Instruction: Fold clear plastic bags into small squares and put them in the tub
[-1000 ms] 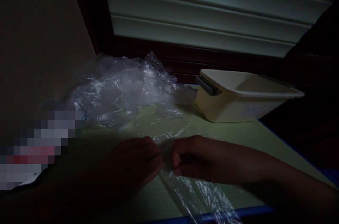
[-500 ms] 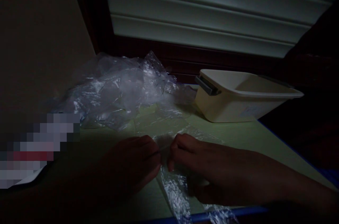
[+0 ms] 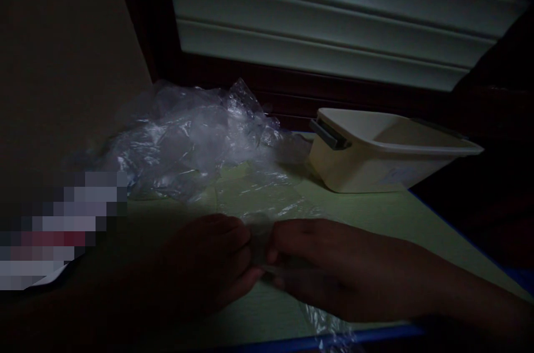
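Observation:
Thin clear plastic film (image 3: 327, 322) lies under and between my hands on the pale green table (image 3: 267, 319), one end hanging over the front edge. My left hand (image 3: 221, 261), dark in the low light, has its fingers curled on the film at the centre. Close to its right, a small gap apart, my right hand (image 3: 334, 269) pinches the film with bent fingers. A taut strip of film runs between the two hands. Behind them spreads a crumpled heap of clear plastic (image 3: 192, 142).
A cream plastic bin (image 3: 362, 167) with a grey handle stands at the back right of the table. A blurred, pixelated white and red object (image 3: 62, 236) lies at the left. Behind is a slatted shutter (image 3: 317, 25) in a dark frame.
The film strip that hung down between my hands has been pulled up and is no longer there. My right hand's fingers have closed further, and my left thumb has moved slightly right.

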### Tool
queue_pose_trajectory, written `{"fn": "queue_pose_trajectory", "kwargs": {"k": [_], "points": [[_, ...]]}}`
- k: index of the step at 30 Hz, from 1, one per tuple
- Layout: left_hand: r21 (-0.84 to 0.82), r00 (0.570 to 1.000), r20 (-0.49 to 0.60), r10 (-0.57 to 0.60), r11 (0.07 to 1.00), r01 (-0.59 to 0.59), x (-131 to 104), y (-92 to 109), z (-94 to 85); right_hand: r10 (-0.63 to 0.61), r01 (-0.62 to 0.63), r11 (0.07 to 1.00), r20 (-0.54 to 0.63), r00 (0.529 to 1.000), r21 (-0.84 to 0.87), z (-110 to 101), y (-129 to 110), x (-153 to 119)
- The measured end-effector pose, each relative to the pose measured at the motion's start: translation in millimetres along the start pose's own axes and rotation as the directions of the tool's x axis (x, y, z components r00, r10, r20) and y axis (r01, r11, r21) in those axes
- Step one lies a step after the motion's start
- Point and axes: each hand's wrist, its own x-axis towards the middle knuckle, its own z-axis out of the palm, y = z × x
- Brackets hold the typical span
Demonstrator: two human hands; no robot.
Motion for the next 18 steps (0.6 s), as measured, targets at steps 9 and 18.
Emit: {"fn": "queue_pose_trajectory", "kwargs": {"k": [9,18], "points": [[-0.056,0.999,0.023,-0.044,0.997,0.046,3.5,3.1,-4.0,-0.054,0.055,0.998,-0.082,0.995,0.008,-4.3,-1.0,0.5],[-0.042,0.998,-0.049,-0.041,0.998,0.039,5.1,4.9,-6.0,-0.153,0.163,0.973,-0.070,0.986,0.163,-3.3,5.4,-0.3]]}}
